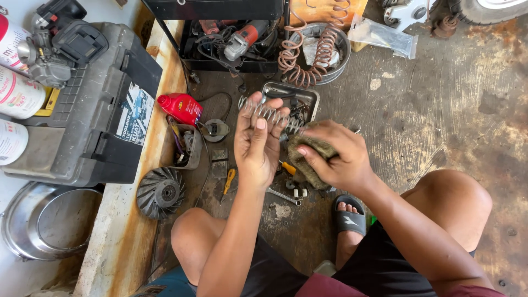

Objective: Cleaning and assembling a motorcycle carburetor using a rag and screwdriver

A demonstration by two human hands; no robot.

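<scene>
Above the stained concrete floor, between the knees: a metal coil spring, pinched near its upper end by the left hand, fingers pressed together around the coils. Lower end wrapped in a dirty rag, clamped by the right hand. Probably stiff, fairly light, perhaps greasy and slippery; best taken at both ends, as here. Below: small metal tray, red bottle, fan wheel, grey toolbox on a raised ledge. Crowded, little free room.
</scene>
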